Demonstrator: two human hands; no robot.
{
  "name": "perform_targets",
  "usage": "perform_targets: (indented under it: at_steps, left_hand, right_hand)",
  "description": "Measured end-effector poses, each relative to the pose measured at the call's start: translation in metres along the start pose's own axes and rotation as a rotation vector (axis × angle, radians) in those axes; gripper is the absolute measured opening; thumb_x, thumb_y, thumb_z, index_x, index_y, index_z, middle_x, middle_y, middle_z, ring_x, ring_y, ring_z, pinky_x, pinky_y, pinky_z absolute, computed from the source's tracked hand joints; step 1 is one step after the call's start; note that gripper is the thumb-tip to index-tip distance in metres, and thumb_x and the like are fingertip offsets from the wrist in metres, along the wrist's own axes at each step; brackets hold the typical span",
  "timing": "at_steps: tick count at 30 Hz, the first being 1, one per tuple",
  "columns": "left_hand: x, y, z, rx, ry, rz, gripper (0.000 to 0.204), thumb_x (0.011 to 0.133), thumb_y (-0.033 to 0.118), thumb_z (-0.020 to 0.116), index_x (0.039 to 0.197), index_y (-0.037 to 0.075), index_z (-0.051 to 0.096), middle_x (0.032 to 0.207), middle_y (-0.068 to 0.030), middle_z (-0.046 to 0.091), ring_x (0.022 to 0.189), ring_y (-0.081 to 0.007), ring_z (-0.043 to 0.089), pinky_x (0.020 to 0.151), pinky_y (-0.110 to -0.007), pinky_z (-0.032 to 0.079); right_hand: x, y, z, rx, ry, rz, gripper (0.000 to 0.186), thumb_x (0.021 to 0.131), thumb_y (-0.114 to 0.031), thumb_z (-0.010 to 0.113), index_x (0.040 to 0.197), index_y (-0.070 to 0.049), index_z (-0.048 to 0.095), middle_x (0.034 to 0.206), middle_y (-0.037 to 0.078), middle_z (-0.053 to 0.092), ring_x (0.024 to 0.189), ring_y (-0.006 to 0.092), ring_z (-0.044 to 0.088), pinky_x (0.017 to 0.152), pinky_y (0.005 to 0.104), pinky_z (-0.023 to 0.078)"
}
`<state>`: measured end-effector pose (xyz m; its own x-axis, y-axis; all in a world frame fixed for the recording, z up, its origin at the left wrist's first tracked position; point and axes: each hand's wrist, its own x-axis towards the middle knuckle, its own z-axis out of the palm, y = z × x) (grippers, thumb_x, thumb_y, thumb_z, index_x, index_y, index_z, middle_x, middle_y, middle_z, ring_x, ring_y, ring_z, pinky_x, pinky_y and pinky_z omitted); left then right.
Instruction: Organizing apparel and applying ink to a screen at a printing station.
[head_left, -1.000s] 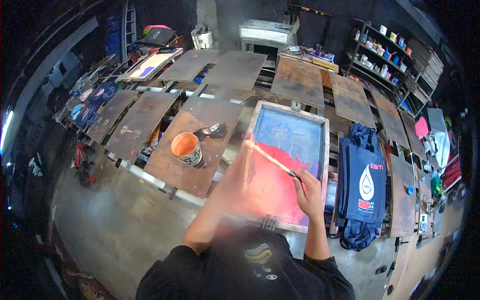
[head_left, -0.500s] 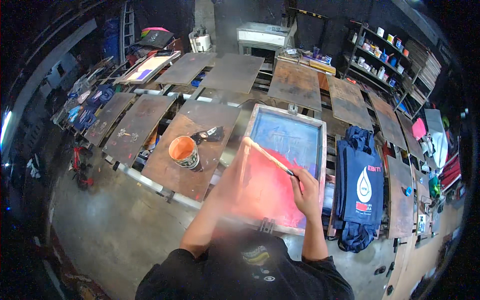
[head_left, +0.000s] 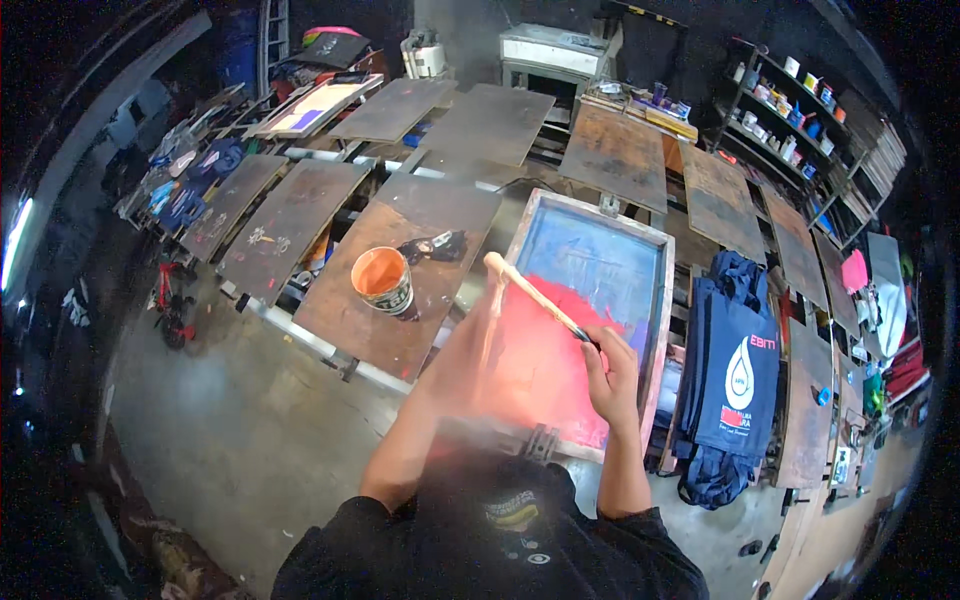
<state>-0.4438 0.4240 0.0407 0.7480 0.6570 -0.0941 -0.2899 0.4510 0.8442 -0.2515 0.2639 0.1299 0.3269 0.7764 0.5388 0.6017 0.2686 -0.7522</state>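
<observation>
In my right hand (head_left: 612, 375) is a wooden-handled tool (head_left: 535, 293), dark near my fingers; its working end is hidden, so I cannot tell its exact kind. The pale rounded end points up and left. Below it lies a wooden-framed printing screen (head_left: 664, 300), its mesh blue at the far part and covered with red-pink ink (head_left: 550, 370) nearer me. My left hand (head_left: 478, 335) is by the screen's left edge, smeared by a haze that hides its fingers. A bucket (head_left: 384, 284) with an orange inside stands on the board to the left, beside a crumpled black item (head_left: 433, 246).
Dark flat boards (head_left: 400, 195) stand in two rows on a metal frame. Right of the screen hang navy tote bags (head_left: 735, 375) with a white drop print. A shelf (head_left: 775, 110) of paint containers stands at the back right, and a white-topped cabinet (head_left: 553, 50) at the back.
The view has shifted, so the screen, bucket and bags appear farther right. My right hand keeps hold of the tool, whose pale end now sits farther over the screen's left side.
</observation>
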Motion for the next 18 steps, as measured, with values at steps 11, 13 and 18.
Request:
perform_targets:
  at_steps: [11,13,18]
  left_hand:
    - [-0.010,-0.010,-0.105,-0.188,0.232,0.097,0.044,0.107,0.058,0.052,0.119,0.017,0.060,0.080,0.0040,0.056,0.059,-0.0093,0.055,0.047,-0.024,0.045]
    - [-0.008,0.005,-0.123,-0.183,0.256,0.155,0.044,0.107,0.057,0.052,0.123,0.017,0.060,0.082,0.0040,0.057,0.060,-0.0095,0.056,0.047,-0.025,0.046]
    - [-0.044,0.075,-0.153,0.087,0.279,0.317,0.049,0.112,0.045,0.046,0.137,0.006,0.060,0.111,-0.0047,0.069,0.088,-0.0203,0.066,0.078,-0.036,0.055]
  right_hand:
    - [0.029,-0.014,0.066,0.245,-0.154,0.065,0.018,0.100,-0.007,0.062,0.111,0.005,0.070,0.091,0.012,0.070,0.078,0.0174,0.062,0.071,0.0313,0.048]
    - [0.039,-0.017,0.082,0.284,-0.165,0.059,0.020,0.102,-0.010,0.061,0.111,0.005,0.070,0.090,0.009,0.066,0.077,0.0140,0.059,0.069,0.0288,0.046]
    - [0.061,-0.026,0.130,0.431,-0.200,0.080,0.024,0.105,-0.016,0.059,0.112,0.006,0.068,0.092,0.005,0.062,0.080,0.0101,0.055,0.071,0.0253,0.045]
